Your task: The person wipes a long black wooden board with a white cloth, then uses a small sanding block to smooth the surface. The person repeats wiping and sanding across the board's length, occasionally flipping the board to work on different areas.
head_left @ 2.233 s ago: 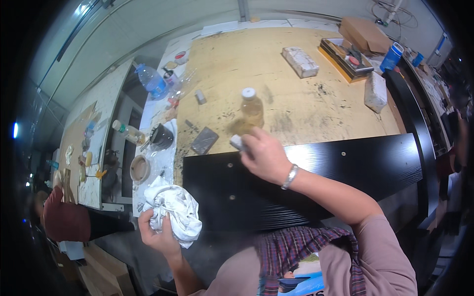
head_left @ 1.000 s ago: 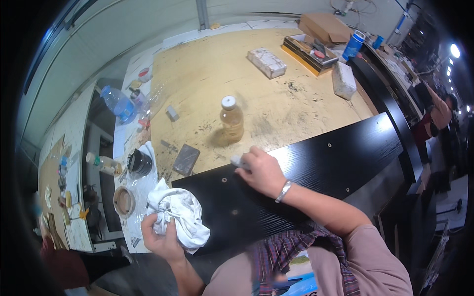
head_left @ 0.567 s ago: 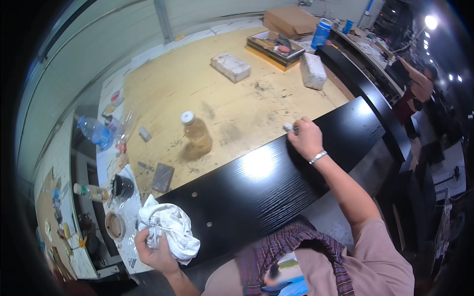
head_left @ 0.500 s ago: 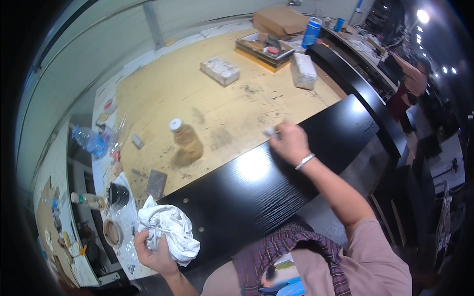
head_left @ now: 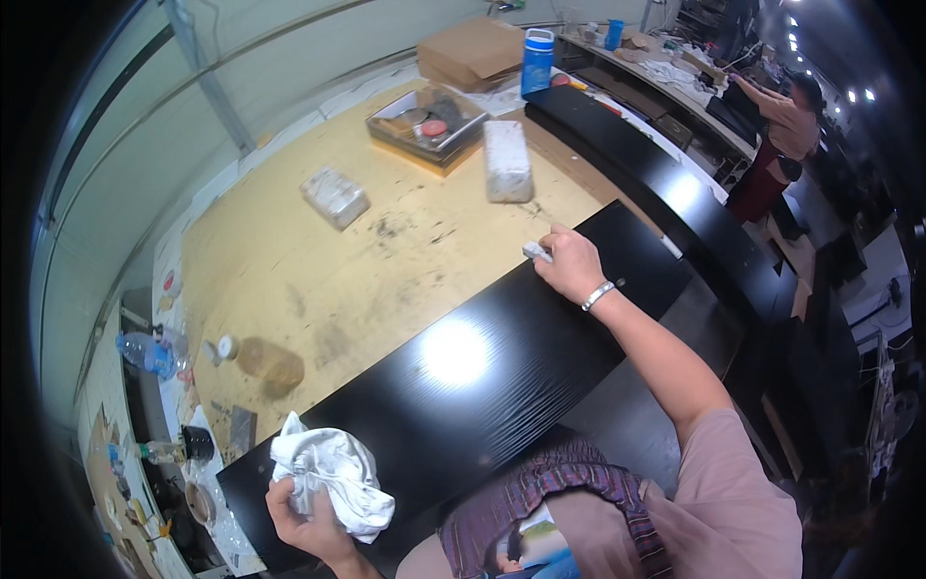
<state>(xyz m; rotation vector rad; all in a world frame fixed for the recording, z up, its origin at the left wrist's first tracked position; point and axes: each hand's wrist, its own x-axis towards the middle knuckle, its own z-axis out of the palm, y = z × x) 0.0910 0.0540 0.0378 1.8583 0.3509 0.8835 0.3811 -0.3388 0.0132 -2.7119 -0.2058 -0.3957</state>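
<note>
A long glossy black board lies in front of me, its surface showing a wood-grain texture and a bright reflection. My left hand is closed around a crumpled white cloth over the board's left part. Near the far edge, toward the board's right end, my right hand pinches a small greyish-white block. The fingers hide part of this block. A bottle of yellowish liquid with a white cap stands beyond the board on the left.
The yellowish tabletop bears two whitish wrapped blocks, an open box of odds and ends and a blue bottle. Another black piece lies at the right. A person works at the far right bench.
The view has shifted right. My right hand has moved along the board toward its right end with the small block, and my left hand with the cloth has also shifted right.
</note>
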